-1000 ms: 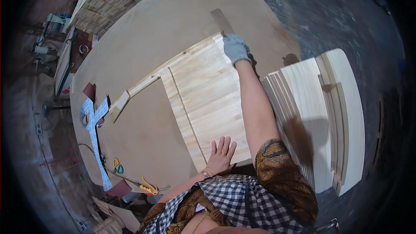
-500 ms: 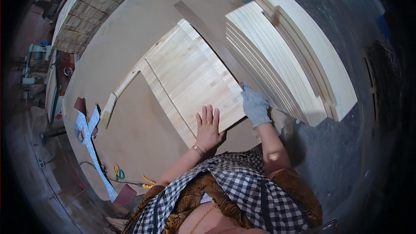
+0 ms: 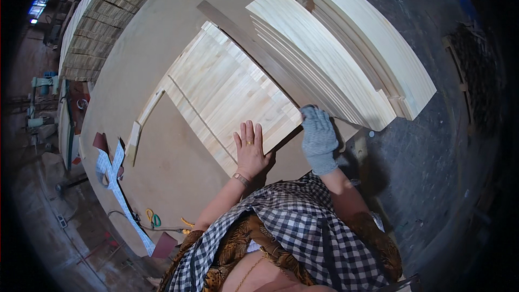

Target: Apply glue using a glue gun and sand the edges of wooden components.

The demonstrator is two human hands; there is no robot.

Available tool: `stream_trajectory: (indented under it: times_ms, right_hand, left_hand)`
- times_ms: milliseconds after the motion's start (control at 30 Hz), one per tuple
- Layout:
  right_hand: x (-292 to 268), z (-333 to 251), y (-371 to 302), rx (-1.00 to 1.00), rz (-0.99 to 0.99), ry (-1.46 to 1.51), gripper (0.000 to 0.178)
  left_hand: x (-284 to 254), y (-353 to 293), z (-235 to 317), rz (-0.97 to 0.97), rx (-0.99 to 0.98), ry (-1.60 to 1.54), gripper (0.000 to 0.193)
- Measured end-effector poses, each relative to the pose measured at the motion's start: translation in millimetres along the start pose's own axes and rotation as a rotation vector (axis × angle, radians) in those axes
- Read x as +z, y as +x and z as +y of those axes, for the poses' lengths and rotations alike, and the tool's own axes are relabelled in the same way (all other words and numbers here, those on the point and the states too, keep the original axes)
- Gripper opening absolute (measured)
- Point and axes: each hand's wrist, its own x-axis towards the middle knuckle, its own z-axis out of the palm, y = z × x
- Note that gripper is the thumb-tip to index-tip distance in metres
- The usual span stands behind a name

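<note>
A pale wooden panel point(image 3: 221, 84) with a dark groove along its left side lies flat on the brown table. My bare left hand point(image 3: 251, 154) rests on its near edge, palm down with the fingers stretched out. At the panel's right corner is my right hand point(image 3: 319, 136), in a grey knit glove. Its fingers are curled in at the panel's edge, around a small dark thing that I cannot make out. A long dark wooden strip point(image 3: 238, 28) runs along the panel's far right side. From the panel's left corner a narrow wooden strip point(image 3: 148, 109) sticks out.
Curved pale boards point(image 3: 324, 43) stand stacked at the right. Strips of sandpaper point(image 3: 114, 181) with blue-white backing lie at the table's left edge, above green-and-yellow scissors point(image 3: 154, 219). A large stack of wooden pieces point(image 3: 100, 32) rises at the far left.
The whole view has shifted, so the panel and boards sit further left. My right hand has turned more upright at the corner, its fingers curled in. My left hand stays flat on the panel.
</note>
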Motion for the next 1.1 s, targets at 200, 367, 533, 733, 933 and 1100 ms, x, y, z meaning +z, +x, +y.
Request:
stream_trajectory:
  times_ms: [200,367,533,733,933,1100]
  right_hand:
    - [58,-18,-26,-0.369,-0.029,-0.11,0.047]
    - [36,-18,-56,-0.394,-0.208,-0.064,0.045]
    - [-19,-15,-63,-0.26,-0.221,-0.006,0.043]
    - [-38,-30,-18,-0.306,-0.037,-0.281,0.036]
    - [26,-44,12,-0.265,-0.136,-0.247,0.026]
    - [23,-41,4,-0.312,-0.132,-0.182,0.021]
  left_hand:
    - [3,-1,-1,0.042,0.0,-0.016,0.093]
    - [-2,1,1,0.038,0.007,-0.034,0.092]
    - [-8,-9,-4,0.039,0.007,-0.077,0.088]
    - [-3,-41,-17,0.106,-0.015,-0.115,0.079]
    - [-3,-32,-8,0.125,-0.069,-0.108,0.079]
    - [-8,-26,-4,0.034,-0.143,-0.084,0.09]
